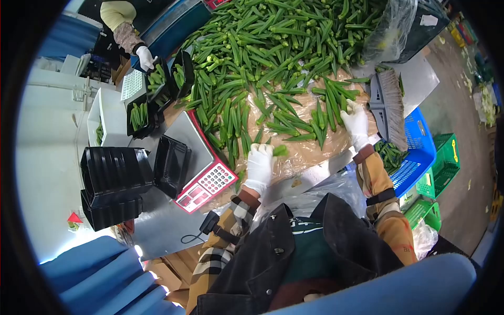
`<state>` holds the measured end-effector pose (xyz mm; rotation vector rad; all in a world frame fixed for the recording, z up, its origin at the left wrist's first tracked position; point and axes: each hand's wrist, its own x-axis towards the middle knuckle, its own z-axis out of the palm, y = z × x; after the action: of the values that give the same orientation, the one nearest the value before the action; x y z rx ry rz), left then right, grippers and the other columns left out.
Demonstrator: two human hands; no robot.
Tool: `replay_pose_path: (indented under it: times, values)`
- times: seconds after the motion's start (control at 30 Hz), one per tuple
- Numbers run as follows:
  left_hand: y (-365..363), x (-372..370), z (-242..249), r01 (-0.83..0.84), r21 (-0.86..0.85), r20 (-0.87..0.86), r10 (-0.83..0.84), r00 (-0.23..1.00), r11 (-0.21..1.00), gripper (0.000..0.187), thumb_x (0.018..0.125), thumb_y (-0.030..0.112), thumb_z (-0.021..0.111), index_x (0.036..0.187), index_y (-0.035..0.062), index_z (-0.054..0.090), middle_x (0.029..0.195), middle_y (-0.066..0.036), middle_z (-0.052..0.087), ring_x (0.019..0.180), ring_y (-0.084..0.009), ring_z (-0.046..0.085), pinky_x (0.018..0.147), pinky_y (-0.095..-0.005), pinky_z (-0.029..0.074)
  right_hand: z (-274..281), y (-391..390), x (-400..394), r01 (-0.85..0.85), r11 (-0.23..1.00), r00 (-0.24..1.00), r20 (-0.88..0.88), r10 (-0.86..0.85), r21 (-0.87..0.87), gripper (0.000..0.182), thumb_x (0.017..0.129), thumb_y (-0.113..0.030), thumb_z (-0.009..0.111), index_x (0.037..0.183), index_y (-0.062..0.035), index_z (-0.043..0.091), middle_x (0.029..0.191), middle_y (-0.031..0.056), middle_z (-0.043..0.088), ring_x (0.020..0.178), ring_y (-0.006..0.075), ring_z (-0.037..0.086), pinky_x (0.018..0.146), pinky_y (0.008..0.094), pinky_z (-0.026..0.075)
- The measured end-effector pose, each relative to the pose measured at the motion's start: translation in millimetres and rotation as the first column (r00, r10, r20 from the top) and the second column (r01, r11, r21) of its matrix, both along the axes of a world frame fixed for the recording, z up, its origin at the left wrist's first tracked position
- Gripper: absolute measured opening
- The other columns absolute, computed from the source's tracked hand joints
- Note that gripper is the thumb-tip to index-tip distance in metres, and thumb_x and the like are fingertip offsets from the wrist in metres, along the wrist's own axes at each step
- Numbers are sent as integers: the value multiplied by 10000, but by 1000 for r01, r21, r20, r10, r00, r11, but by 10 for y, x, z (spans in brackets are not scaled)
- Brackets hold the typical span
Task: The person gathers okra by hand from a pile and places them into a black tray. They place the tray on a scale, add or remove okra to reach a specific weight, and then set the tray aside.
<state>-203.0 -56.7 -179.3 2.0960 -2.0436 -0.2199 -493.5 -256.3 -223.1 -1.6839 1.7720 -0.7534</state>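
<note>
A large heap of green okra (283, 37) covers the far part of the table, with loose pods spread towards me. My left hand (260, 167), in a white glove, is closed at the near edge of the pods. A short piece of okra (280, 150) sticks out beside its fingers. My right hand (357, 125), also gloved in white, reaches to a loose cluster of okra (336, 97). Its thumb and fingers are apart at the near ends of the pods. Brown plastic-covered sheeting (310, 152) lies under the pods between my hands.
On the left are a red-framed scale (212, 178), an empty black tray (171, 161) and stacked black trays (115, 176). A co-worker's gloved hand (146, 59) touches a filled tray (156, 81). To the right are a brush head (386, 105) and a blue crate (420, 152) with okra.
</note>
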Motion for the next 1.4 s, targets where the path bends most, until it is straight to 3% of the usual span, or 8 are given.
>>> replay_pose_path:
  times: [0.27,0.37,0.53,0.67,1.07,1.2,1.3,1.4]
  values:
    - [-77,751,172,-528,123,-796,401,453,840,278,923,6,592,1195,-7,539,1034,-103,673,891,-183,620,816,-323,497,73,-51,305,-146,972,967,233,102,183,591,792,-140,766,1301,36,524,1146,199,685,1033,295,678,884,345,521]
    - [40,884,-156,-559,67,-733,421,535,826,243,950,27,589,1181,48,515,882,-26,606,707,-44,577,598,-193,461,-131,-92,-10,-198,966,940,312,139,165,513,822,-116,747,1267,53,556,1125,189,699,1019,245,682,875,320,520]
    - [-84,513,-41,-523,102,-327,525,786,846,535,923,155,618,1372,-44,407,1149,-305,622,1029,-458,618,874,-465,498,-232,93,-353,-58,993,970,239,33,102,536,804,-148,758,1278,24,577,1142,198,683,1022,287,678,893,345,515]
    - [-256,365,-203,-466,99,-63,473,879,879,503,837,287,705,1264,67,552,1033,-223,677,923,-400,661,798,-478,523,-106,307,-198,-80,996,962,-264,67,-37,573,764,-216,760,1263,2,581,1125,211,671,1032,370,653,919,415,504]
    - [-319,394,-204,-360,114,19,360,933,926,321,778,266,763,1019,73,673,936,-147,686,832,-312,689,721,-416,540,174,246,433,-139,975,978,-130,162,175,566,763,-230,717,1271,-19,582,1119,254,666,1034,352,661,900,395,514]
    - [-262,656,-168,-426,308,-806,472,359,851,164,835,147,739,941,39,679,761,-5,646,683,-153,619,615,-305,482,362,148,151,-231,929,954,257,157,288,486,779,-135,666,1243,-2,606,1006,145,702,830,204,679,739,317,531]
    - [-80,864,237,-344,554,-832,508,-221,758,172,899,174,705,983,32,655,770,12,617,590,-110,525,568,-276,451,615,235,-240,-308,916,798,594,101,258,424,821,-25,632,1236,40,570,943,48,660,817,110,608,696,248,495]
    - [48,979,357,-329,476,-859,351,-372,816,170,948,132,628,1074,18,631,974,-119,703,834,-178,661,675,-302,529,429,299,-485,-164,950,983,-34,179,265,433,801,-118,699,1209,-15,599,971,115,688,859,230,667,761,337,528]
